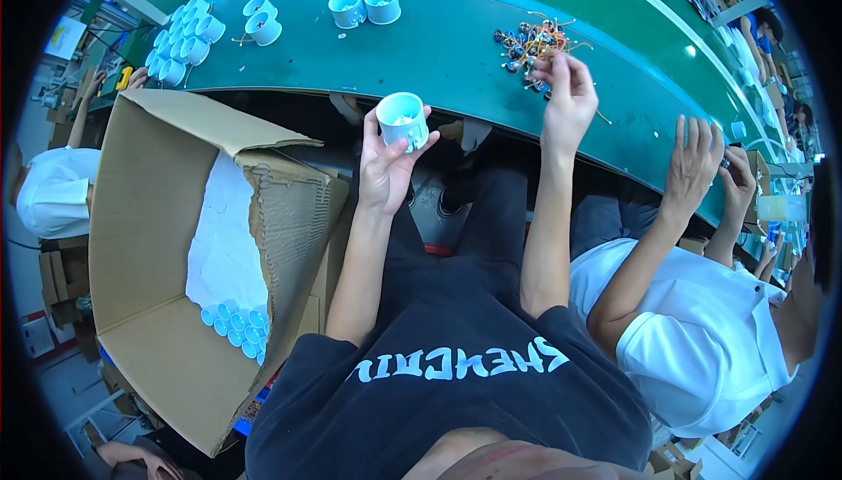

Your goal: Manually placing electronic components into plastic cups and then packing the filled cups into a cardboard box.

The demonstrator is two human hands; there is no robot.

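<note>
My left hand (386, 169) grips a pale blue cup-shaped plastic housing (403, 118) in front of the table edge. The housing's open mouth faces up, and small white parts show inside it. My right hand (567, 99) reaches over the near side of a pile of small dark round parts with coloured wires (529, 42). Its thumb and fingers are pinched together at the wires; what lies between the fingertips is too small to make out. Farther back on the green table (438, 50) stands a group of similar pale blue housings (382, 5).
More housings (261, 24) stand farther left, beside a large cluster (186, 37). A big open cardboard box (149, 217) sits at my left, with several blue housings (237, 329) and white sheeting inside. Close on my right, a co-worker in white (693, 331) works at the table.
</note>
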